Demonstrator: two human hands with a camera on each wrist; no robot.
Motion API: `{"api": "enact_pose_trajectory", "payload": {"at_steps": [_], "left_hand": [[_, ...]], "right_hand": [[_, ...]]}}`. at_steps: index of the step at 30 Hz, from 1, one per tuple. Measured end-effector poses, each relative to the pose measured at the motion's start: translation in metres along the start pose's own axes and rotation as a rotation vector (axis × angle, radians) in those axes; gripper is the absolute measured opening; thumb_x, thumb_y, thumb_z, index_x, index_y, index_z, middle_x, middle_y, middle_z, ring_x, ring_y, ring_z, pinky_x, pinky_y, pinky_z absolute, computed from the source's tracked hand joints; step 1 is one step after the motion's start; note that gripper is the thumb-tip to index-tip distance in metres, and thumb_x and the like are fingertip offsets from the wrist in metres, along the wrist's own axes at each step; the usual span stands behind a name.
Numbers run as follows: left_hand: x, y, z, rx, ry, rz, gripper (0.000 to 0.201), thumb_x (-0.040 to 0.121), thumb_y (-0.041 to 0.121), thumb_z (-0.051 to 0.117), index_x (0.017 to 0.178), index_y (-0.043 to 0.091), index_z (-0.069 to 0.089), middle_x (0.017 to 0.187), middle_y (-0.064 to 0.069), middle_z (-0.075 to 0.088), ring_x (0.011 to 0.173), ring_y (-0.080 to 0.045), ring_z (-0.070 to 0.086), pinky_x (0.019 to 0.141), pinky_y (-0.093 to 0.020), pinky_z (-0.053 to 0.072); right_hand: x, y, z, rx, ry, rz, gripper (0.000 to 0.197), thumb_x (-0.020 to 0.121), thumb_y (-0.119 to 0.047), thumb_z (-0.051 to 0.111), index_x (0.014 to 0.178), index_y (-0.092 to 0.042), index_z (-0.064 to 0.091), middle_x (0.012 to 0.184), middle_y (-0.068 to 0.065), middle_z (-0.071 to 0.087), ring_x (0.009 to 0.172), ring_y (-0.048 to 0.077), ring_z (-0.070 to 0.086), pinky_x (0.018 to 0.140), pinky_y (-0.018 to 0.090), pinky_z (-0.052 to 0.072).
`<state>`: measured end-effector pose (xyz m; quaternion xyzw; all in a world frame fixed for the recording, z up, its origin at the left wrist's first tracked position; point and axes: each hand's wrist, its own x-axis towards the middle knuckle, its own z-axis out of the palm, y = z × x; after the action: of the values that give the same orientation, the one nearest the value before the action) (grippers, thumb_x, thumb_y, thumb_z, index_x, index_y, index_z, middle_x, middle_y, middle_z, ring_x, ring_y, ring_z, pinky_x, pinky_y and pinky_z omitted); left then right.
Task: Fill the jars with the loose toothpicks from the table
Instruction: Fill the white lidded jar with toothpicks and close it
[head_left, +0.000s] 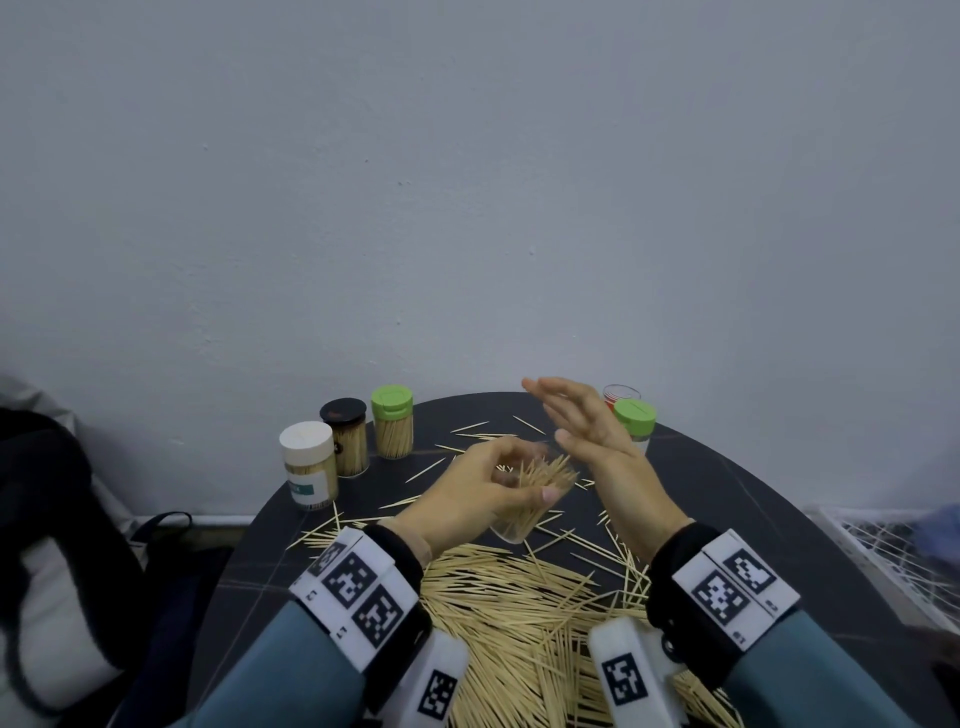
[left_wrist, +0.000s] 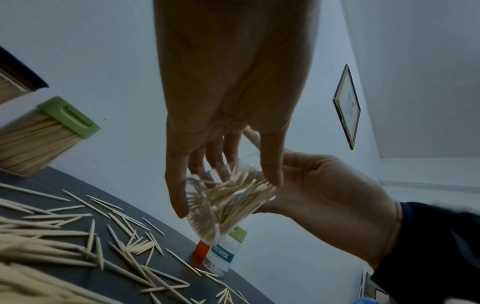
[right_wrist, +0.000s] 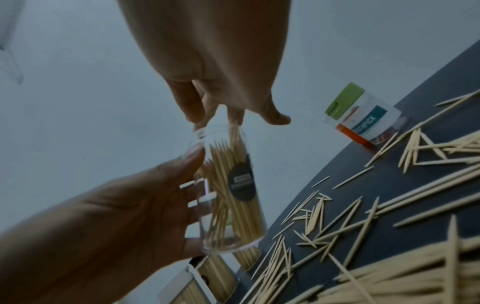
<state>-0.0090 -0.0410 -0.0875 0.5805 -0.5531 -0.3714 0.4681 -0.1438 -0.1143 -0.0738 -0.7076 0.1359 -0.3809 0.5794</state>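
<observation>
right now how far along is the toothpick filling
Done: three capped jars at the table's far left look full. In hand: the left hand grips a tilted, partly filled open jar; the right hand is open beside its mouth. Left: a big loose toothpick pile, and a green-lidded jar that looks nearly empty.

We curl our left hand round the clear jar, thumb on the near wall, fingers wrapped behind, jar tilted. Our right hand hovers just past the jar's mouth, fingers straight, holding nothing. Both forearms raised, wrists in banded trackers.
</observation>
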Motion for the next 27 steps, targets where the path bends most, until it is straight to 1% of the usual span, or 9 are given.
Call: {"api": "enact_pose_trajectory", "payload": {"at_steps": [3, 7, 10, 13, 15, 17, 21, 23, 27], "left_hand": [[0.001, -0.001, -0.001, 0.009, 0.001, -0.002, 0.046, 0.082, 0.021, 0.07, 0.125, 0.014, 0.054, 0.116, -0.001, 0.063, 0.104, -0.017, 0.061, 0.085, -0.028, 0.05], [0.001, -0.001, 0.0, 0.021, 0.013, 0.002, 0.047, 0.083, 0.021, 0.07, 0.126, 0.015, 0.054, 0.117, -0.001, 0.062, 0.105, -0.016, 0.06, 0.085, -0.027, 0.05], [0.001, -0.002, -0.001, 0.038, 0.022, 0.005, 0.045, 0.083, 0.02, 0.07, 0.124, 0.015, 0.054, 0.115, -0.002, 0.062, 0.105, -0.017, 0.06, 0.087, -0.03, 0.051], [0.001, -0.002, -0.001, 0.034, 0.017, 0.009, 0.044, 0.084, 0.018, 0.069, 0.124, 0.014, 0.054, 0.108, 0.002, 0.062, 0.096, -0.01, 0.061, 0.08, -0.022, 0.051], [0.001, -0.002, -0.002, 0.022, 0.023, 0.006, 0.045, 0.083, 0.018, 0.069, 0.126, 0.014, 0.054, 0.111, 0.001, 0.063, 0.097, -0.011, 0.061, 0.079, -0.021, 0.051], [0.002, -0.002, -0.005, 0.026, 0.036, 0.001, 0.044, 0.083, 0.021, 0.07, 0.125, 0.017, 0.055, 0.118, -0.002, 0.062, 0.105, -0.017, 0.061, 0.085, -0.03, 0.053], [0.001, -0.003, -0.014, 0.007, 0.067, -0.018, 0.033, 0.082, 0.023, 0.071, 0.112, 0.025, 0.057, 0.126, -0.003, 0.058, 0.109, -0.021, 0.06, 0.089, -0.04, 0.054], [-0.001, -0.004, -0.019, 0.008, 0.076, -0.013, 0.034, 0.081, 0.025, 0.072, 0.112, 0.026, 0.058, 0.126, -0.003, 0.058, 0.109, -0.022, 0.06, 0.09, -0.042, 0.054], [-0.008, -0.005, -0.029, 0.036, 0.087, -0.019, 0.049, 0.08, 0.026, 0.072, 0.125, 0.02, 0.055, 0.123, -0.004, 0.06, 0.111, -0.02, 0.059, 0.095, -0.042, 0.051]], "right_hand": [[0.0, 0.0, -0.004, 0.007, 0.033, 0.032, 0.04, 0.097, 0.0, 0.035, 0.127, -0.024, 0.047, 0.136, -0.013, 0.052, 0.126, -0.008, 0.042, 0.094, 0.007, 0.037], [-0.002, 0.005, -0.001, -0.042, -0.002, 0.1, 0.036, 0.1, -0.011, 0.034, 0.134, -0.019, 0.04, 0.135, -0.012, 0.05, 0.126, -0.005, 0.043, 0.092, 0.002, 0.038], [-0.004, 0.005, 0.005, -0.142, -0.061, 0.135, 0.038, 0.1, -0.02, 0.033, 0.138, -0.024, 0.033, 0.132, -0.023, 0.047, 0.127, -0.008, 0.038, 0.096, 0.002, 0.032], [-0.003, 0.003, 0.008, -0.126, -0.019, 0.109, 0.039, 0.1, -0.02, 0.034, 0.139, -0.025, 0.031, 0.136, -0.02, 0.044, 0.128, -0.008, 0.037, 0.098, 0.004, 0.032], [-0.003, 0.0, 0.007, -0.104, 0.047, 0.078, 0.038, 0.1, -0.017, 0.035, 0.137, -0.022, 0.034, 0.136, -0.017, 0.044, 0.123, -0.013, 0.039, 0.09, -0.003, 0.035], [-0.001, -0.003, 0.003, -0.101, 0.112, 0.063, 0.035, 0.1, -0.015, 0.035, 0.134, -0.019, 0.039, 0.133, -0.013, 0.047, 0.118, -0.015, 0.041, 0.083, -0.006, 0.035], [0.003, -0.001, -0.011, -0.287, 0.177, 0.177, 0.027, 0.099, -0.014, 0.039, 0.125, -0.015, 0.047, 0.123, -0.004, 0.055, 0.119, 0.006, 0.049, 0.096, 0.015, 0.038], [0.003, 0.002, -0.017, -0.497, 0.068, 0.326, 0.027, 0.097, -0.014, 0.045, 0.124, -0.012, 0.048, 0.119, 0.0, 0.056, 0.117, 0.012, 0.05, 0.094, 0.02, 0.037], [0.0, 0.007, -0.012, -0.976, -0.337, 0.581, 0.038, 0.093, -0.023, 0.056, 0.127, -0.011, 0.046, 0.123, 0.003, 0.056, 0.113, 0.015, 0.053, 0.099, 0.028, 0.043]]}}
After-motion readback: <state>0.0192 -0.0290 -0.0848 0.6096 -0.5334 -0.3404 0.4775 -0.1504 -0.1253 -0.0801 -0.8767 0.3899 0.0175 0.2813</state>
